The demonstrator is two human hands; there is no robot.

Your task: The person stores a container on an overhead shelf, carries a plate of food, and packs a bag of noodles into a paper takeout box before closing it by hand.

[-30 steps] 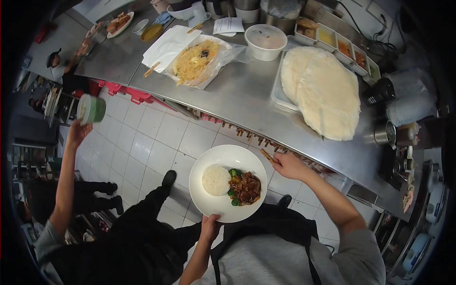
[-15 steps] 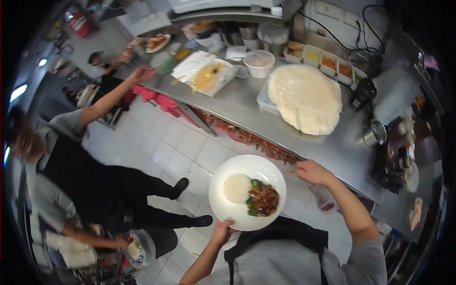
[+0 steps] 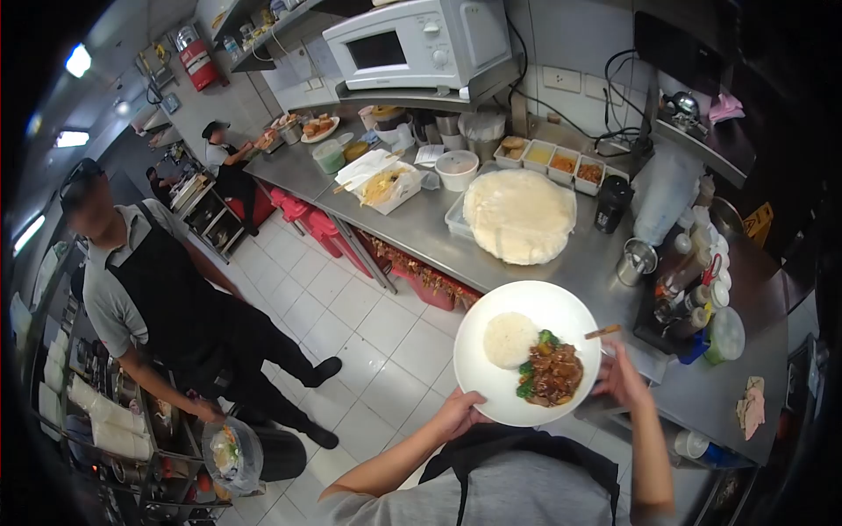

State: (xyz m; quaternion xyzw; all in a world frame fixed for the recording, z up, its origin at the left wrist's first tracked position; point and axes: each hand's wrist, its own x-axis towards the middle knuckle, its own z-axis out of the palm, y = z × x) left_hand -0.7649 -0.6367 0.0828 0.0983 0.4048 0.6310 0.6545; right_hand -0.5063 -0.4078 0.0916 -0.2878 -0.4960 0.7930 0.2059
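A white plate [image 3: 488, 386] is in front of me, carrying a round mound of white rice [image 3: 510, 340], brown saucy meat [image 3: 555, 375] and green broccoli [image 3: 526, 386]. My left hand [image 3: 460, 412] is closed on its lower left rim, thumb on top. At the right rim is my right hand [image 3: 621, 377], fingers bent and partly hidden by the plate. A short brown stick [image 3: 602, 332] juts from these fingers over the rim; its exact kind is unclear. Whether the right hand also bears the plate, I cannot tell.
On the steel counter [image 3: 421, 237] lies a large pale round dough-like sheet [image 3: 519, 215], near a takeaway box [image 3: 386, 186] and topping tubs [image 3: 561, 164]. A microwave [image 3: 421, 46] sits above. To the left stands a co-worker [image 3: 167, 289], one hand by a lined bin [image 3: 272, 451].
The plate has moved right in view. My right hand, earlier apart from the plate with the brown stick, is now at its rim. The co-worker's outstretched arm has come down.
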